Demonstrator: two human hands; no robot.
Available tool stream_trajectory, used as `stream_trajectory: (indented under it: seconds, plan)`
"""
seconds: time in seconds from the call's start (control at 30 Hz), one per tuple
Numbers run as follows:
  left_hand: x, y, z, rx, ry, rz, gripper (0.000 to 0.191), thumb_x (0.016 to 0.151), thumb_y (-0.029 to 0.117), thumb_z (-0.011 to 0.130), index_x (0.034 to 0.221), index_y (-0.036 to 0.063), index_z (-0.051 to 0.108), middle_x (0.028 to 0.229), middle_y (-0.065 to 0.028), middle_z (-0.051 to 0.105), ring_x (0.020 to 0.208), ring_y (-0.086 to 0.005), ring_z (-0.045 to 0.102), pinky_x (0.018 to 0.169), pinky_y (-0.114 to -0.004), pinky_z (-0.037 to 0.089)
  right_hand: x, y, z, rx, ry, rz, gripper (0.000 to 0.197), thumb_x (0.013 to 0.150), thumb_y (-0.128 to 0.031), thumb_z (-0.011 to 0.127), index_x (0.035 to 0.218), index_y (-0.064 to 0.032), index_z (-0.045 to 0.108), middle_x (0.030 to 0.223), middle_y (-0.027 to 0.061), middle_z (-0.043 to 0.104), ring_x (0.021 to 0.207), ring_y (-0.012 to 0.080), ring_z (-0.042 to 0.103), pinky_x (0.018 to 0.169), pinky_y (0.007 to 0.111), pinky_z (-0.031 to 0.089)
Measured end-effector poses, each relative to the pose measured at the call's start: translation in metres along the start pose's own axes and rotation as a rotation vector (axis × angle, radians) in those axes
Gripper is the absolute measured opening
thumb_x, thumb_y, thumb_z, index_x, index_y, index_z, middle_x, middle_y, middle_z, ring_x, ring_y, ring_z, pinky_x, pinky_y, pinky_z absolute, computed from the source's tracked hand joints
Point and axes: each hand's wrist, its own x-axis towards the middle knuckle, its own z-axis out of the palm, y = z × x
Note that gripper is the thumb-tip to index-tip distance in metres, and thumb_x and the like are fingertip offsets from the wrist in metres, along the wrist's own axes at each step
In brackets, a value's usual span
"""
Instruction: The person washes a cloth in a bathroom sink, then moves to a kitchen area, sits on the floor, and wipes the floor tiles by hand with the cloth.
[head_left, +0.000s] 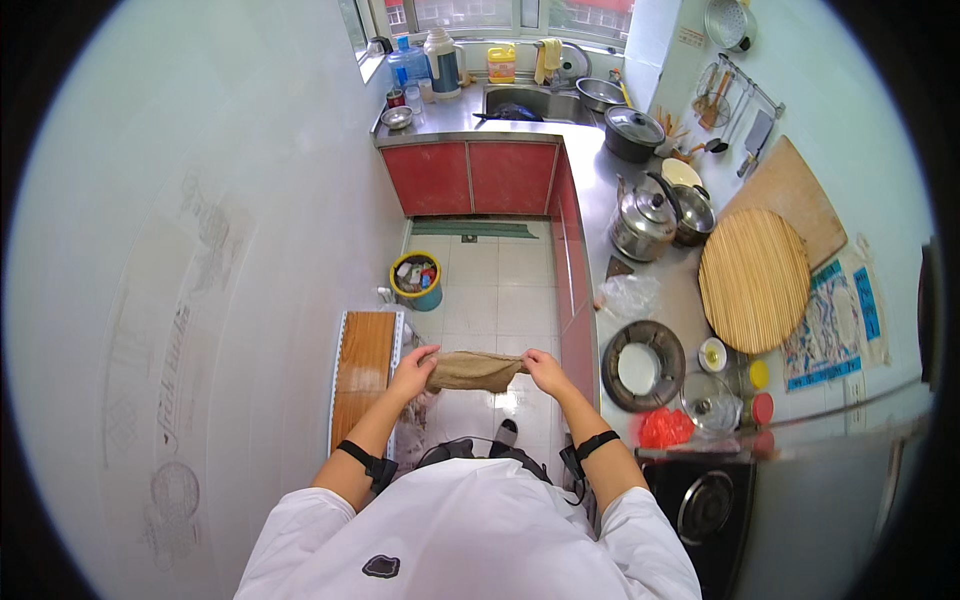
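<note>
A brown cloth (472, 371) is stretched between my two hands, in front of my body and above the tiled floor. My left hand (414, 373) pinches its left end, with the thumb over the top edge. At the other end my right hand (544, 370) grips the cloth's upper right corner. The cloth sags a little and its lower edge hangs loose. Just left of my left hand stands a wood-topped shelf (364, 367) against the wall.
A bin (427, 298) full of rubbish stands on the floor ahead. To the right runs a steel counter (600, 196) with a kettle (643, 223), a lidded pot (634, 133) and a stove ring (643, 366). A sink (551, 105) lies under the window. A round slatted board (754, 281) leans at the right wall.
</note>
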Motion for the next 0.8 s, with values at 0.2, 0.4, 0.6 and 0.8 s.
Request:
stream_trajectory:
  seconds: [0.2, 0.4, 0.6, 0.8]
  plan:
    - [0.094, 0.031, 0.015, 0.014, -0.001, -0.102, 0.03, 0.07, 0.009, 0.047, 0.1, 0.0058, 0.044, 0.098, -0.009, 0.046, 0.092, -0.0167, 0.041, 0.079, -0.025, 0.031, 0.107, -0.007, -0.031, 0.404, 0.08, 0.082, 0.015, 0.073, -0.015, 0.039, 0.076, -0.0038, 0.048, 0.068, 0.0024, 0.048, 0.064, 0.011, 0.045, 0.057, 0.024, 0.038]
    - [0.199, 0.084, 0.028, -0.461, -0.211, -0.105, 0.044, 0.073, 0.015, 0.046, 0.113, 0.0117, 0.028, 0.11, -0.006, 0.034, 0.101, -0.0154, 0.032, 0.082, -0.025, 0.026, 0.196, -0.044, -0.07, 0.71, 0.051, 0.152, 0.02, 0.076, -0.02, 0.041, 0.09, -0.0061, 0.044, 0.078, 0.0017, 0.046, 0.071, 0.0097, 0.045, 0.062, 0.024, 0.04]
    - [0.331, 0.134, 0.039, -0.47, -0.579, 0.087, 0.054, 0.076, 0.018, 0.044, 0.12, 0.0126, 0.014, 0.093, -0.0058, 0.035, 0.087, -0.011, 0.034, 0.076, -0.023, 0.028, 0.294, -0.057, -0.084, 0.237, -0.133, -0.141, 0.046, 0.069, -0.025, 0.052, 0.104, -0.001, 0.033, 0.091, 0.013, 0.047, 0.082, 0.0197, 0.047, 0.063, 0.028, 0.04]
    - [0.455, 0.136, 0.041, -0.323, -0.624, 0.223, 0.044, 0.077, 0.013, 0.041, 0.117, 0.0093, 0.022, 0.081, -0.0059, 0.047, 0.074, -0.011, 0.043, 0.067, -0.022, 0.034, 0.411, -0.042, -0.147, -0.045, 0.201, 0.047, 0.021, 0.063, -0.007, 0.046, 0.084, -0.0022, 0.048, 0.07, 0.017, 0.052, 0.066, 0.0272, 0.051, 0.06, 0.032, 0.04]
